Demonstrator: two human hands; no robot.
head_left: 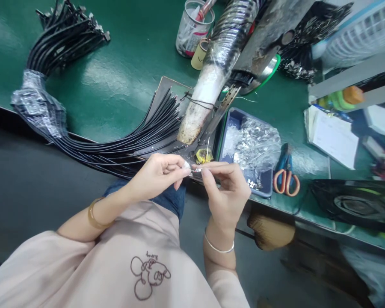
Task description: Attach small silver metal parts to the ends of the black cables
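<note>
My left hand (167,171) is closed in a pinch, its fingertips on the thin wire end of a black cable; the hand hides most of that cable. Facing it, my right hand (227,188) pinches a small silvery metal connector (198,170) between thumb and forefinger, where it meets the wire end. Beyond my left hand, a bundle of black cables (115,147) fans over a grey board (160,92). A small yellow container (204,155) sits just past my fingertips, with a thin pale stick rising from it.
A wrapped, white-tipped tube (200,100) reaches down close to my hands. On the right stand a blue tray (265,190) with bagged metal connectors (256,141) and orange-handled scissors (286,177). Farther back are a clear cup (192,32), a tape roll (199,54) and a paper pad (333,137).
</note>
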